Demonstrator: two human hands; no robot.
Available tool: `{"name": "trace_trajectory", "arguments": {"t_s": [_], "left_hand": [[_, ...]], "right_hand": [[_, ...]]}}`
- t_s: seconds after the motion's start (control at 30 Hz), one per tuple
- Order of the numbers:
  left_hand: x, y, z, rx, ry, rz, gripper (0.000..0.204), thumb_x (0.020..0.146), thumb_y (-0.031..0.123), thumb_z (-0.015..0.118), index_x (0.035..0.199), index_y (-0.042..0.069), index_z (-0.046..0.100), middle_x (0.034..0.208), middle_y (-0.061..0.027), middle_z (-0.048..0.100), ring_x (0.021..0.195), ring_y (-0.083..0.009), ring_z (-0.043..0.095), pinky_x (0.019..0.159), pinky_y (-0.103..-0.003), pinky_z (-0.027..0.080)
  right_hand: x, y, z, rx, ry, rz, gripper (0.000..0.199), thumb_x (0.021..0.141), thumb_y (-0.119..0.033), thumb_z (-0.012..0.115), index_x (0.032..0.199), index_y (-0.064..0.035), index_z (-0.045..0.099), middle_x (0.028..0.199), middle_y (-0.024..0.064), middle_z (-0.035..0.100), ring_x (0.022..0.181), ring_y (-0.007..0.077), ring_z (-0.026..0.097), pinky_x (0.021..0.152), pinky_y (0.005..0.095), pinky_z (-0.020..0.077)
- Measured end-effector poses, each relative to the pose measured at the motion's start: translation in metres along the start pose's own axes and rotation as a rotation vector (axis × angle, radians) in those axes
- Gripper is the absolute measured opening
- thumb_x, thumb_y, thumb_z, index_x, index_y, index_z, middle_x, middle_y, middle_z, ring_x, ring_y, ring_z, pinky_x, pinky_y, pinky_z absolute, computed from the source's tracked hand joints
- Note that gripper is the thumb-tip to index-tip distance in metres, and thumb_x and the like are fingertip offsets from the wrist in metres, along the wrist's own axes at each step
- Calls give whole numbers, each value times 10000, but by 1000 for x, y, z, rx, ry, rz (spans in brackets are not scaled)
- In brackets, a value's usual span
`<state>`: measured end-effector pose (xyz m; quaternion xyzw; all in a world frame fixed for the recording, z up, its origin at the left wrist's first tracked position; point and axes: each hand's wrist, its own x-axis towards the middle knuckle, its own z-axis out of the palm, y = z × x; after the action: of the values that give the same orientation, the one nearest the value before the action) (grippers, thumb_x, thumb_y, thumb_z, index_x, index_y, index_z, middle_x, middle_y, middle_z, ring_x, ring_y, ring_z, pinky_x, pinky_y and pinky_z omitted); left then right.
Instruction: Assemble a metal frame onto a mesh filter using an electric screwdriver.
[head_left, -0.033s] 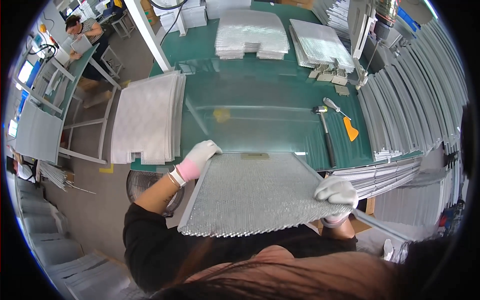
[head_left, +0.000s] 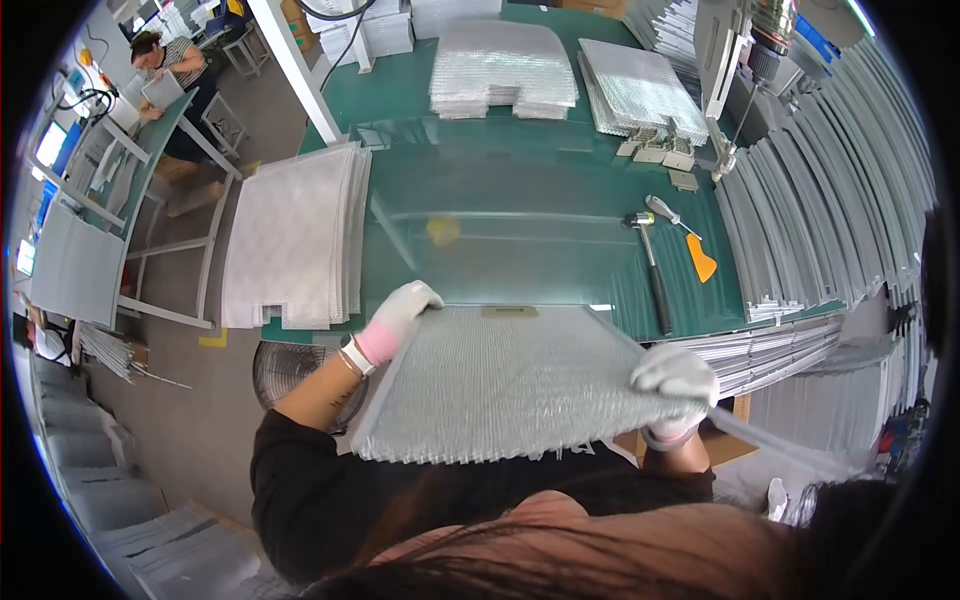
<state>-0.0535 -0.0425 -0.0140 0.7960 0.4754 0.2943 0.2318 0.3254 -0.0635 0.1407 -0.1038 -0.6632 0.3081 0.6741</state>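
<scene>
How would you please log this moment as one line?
left hand: grips mesh panel left edge | right hand: grips right edge | panel over green table near edge | hammer beyond

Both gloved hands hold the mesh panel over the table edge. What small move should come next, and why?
Probably slide the mesh panel forward and lay it flat on the glass sheet. The left hand and right hand grip its side edges, its near part overhangs the green table, and the glass ahead is bare.

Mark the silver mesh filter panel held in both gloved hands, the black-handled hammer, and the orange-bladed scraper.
silver mesh filter panel (head_left: pixel 510 385), head view, centre of mesh.
black-handled hammer (head_left: pixel 655 280), head view, mid-handle.
orange-bladed scraper (head_left: pixel 702 262), head view, orange blade.
</scene>
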Motion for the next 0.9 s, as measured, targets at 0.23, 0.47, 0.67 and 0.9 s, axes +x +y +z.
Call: {"name": "trace_trajectory", "arguments": {"t_s": [0.23,0.47,0.67,0.9], "left_hand": [[13,34,21,-232,379,-451,440,719,208,822,1048,-29,650,1021,-177,700,941,-283,683,806,-349,517],[9,35,29,-420,406,-434,401,722,129,811,1042,-49,646,968,-163,711,918,-251,690,831,-337,518],[10,37,23,-340,344,-436,372,725,116,803,1021,-54,657,958,-163,713,901,-259,693,815,-340,522],[6,40,13,-348,287,-311,492,714,102,803,1135,-52,600,1091,-188,662,1021,-295,638,892,-348,489]], "right_hand": [[75,60,-9,-479,170,389,52,862,2,547,909,-4,568,787,31,554,717,92,486,681,241,421],[89,87,-1,-273,303,425,99,913,-83,613,836,-35,572,695,-74,474,623,10,374,551,182,310],[90,84,-1,-293,273,404,124,912,-93,627,823,-31,567,664,-77,462,604,10,367,535,188,310],[87,90,-6,-306,257,419,165,918,-129,649,812,-36,562,659,-74,464,597,10,373,528,191,309]]}}
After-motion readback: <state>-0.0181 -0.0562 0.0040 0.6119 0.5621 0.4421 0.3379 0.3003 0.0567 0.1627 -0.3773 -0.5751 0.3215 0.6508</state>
